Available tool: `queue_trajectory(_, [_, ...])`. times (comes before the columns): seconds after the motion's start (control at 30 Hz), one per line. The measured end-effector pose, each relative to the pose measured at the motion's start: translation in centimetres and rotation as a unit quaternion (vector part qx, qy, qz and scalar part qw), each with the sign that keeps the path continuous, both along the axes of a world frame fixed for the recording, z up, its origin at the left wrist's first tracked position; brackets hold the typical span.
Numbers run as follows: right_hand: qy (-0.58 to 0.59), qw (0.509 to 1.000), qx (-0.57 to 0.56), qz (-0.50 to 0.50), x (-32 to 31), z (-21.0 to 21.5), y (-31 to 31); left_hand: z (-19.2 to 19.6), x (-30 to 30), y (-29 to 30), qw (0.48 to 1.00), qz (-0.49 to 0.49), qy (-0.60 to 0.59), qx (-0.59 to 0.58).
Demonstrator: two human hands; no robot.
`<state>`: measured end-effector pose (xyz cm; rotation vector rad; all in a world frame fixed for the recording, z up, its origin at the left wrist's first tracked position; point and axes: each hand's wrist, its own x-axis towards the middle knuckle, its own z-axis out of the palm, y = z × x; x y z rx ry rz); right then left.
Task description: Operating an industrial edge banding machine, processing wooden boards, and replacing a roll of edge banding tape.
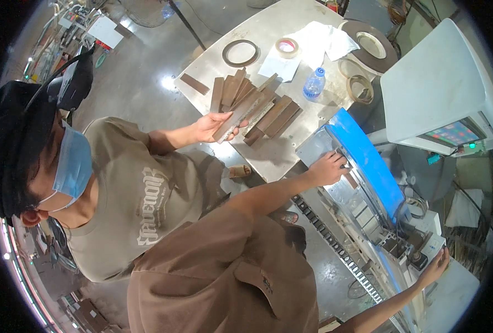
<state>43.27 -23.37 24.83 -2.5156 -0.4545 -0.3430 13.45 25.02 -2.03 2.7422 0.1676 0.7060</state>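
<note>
My left hand (328, 168) is closed at the metal bed of a long machine with a blue cover (366, 161). A short brown strip (351, 180) sticks out from under its curled fingers, and part of the strip is hidden by the hand. Farther right, my right hand (436, 267) lies with fingers apart against the edge of a small light-coloured box (432, 247) on the machine. No object shows in that hand.
A masked co-worker stands at left, a hand (209, 127) holding a brown strip (238, 116). The metal table (196, 72) bears a pile of brown strips (277, 119), tape rolls (286, 48) and a water bottle (314, 84). A white cabinet with a screen (454, 134) stands at far right.
</note>
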Motion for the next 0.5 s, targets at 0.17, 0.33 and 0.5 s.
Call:
queue_trajectory(0.17, [0.005, 0.999, 0.04, -0.011, 0.2, -0.6, 0.0, 0.1, -0.3, 0.2, 1.0, -0.008, 0.002, -0.017])
queue_trajectory(0.33, [0.019, 0.998, 0.058, -0.005, 0.6, -0.8, -0.4, 0.2, -0.3, 0.3, 0.999, -0.027, 0.0, -0.028])
queue_trajectory(0.5, [0.031, 0.995, 0.092, -0.006, -0.6, -0.1, 1.1, 0.1, 0.2, 0.1, 0.999, -0.032, -0.004, -0.037])
